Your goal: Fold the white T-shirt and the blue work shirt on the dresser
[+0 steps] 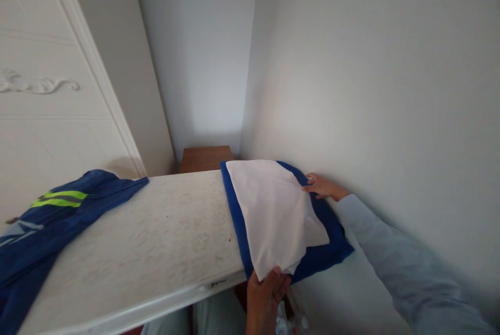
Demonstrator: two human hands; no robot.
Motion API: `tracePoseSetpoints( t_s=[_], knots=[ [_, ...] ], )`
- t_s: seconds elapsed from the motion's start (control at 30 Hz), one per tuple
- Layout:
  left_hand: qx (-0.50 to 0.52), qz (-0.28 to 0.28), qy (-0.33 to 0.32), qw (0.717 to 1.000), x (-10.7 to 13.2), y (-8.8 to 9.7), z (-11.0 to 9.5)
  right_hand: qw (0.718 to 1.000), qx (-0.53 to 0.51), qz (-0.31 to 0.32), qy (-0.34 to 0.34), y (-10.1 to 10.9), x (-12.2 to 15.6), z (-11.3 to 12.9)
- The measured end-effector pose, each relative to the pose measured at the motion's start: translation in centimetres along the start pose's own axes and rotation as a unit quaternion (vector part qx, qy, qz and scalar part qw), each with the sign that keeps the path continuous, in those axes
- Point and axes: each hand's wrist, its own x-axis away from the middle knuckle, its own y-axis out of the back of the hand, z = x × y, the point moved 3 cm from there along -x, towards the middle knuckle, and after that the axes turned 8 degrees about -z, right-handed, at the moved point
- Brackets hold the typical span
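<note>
Two hands [265,298], left pinching white cloth [273,215], right's [325,187] hold unclear, wall [375,90] beside, garment [70,223] leftward

The white cloth [273,210] hid most of the blue cloth [334,233] beneath it. Below the left hand's grip [265,290], the wrist met the bottom edge; the grey sleeve [394,251] ran out at the lower right corner. The left edge cropped the dark-blue garment [84,215]. Behind the worktop [175,220], the brown furniture [207,158] was partly concealed. Pale items [283,320] underneath were too indistinct to name.
</note>
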Motion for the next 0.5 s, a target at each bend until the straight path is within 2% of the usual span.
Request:
tracePoseSetpoints(
  t_s=[0.07,0.17,0.27,0.33,0.4,0.5],
  knots=[
    [-0.008,0.008,-0.006,1.000,0.1,0.2,0.0,1.000,0.025,-0.001,-0.005,-0.3,2.5,-1.6],
    [-0.018,0.014,0.006,1.000,0.2,0.4,0.3,1.000,0.010,0.006,-0.028,-1.1,6.7,-4.5],
    [-0.042,0.025,0.035,0.998,0.1,0.4,0.8,0.997,-0.029,0.058,-0.050,-1.9,10.4,-6.4],
    [-0.055,0.035,0.046,0.997,0.2,0.4,1.2,0.991,-0.054,0.102,-0.066,-2.2,12.3,-6.7],
    [-0.063,0.046,0.045,0.996,0.4,0.6,1.4,0.985,-0.110,0.118,-0.068,-1.9,13.6,-6.5],
    [-0.103,0.068,0.041,0.992,1.1,2.0,0.8,0.980,-0.178,0.071,-0.052,-0.2,15.0,-6.6]
  ],
)
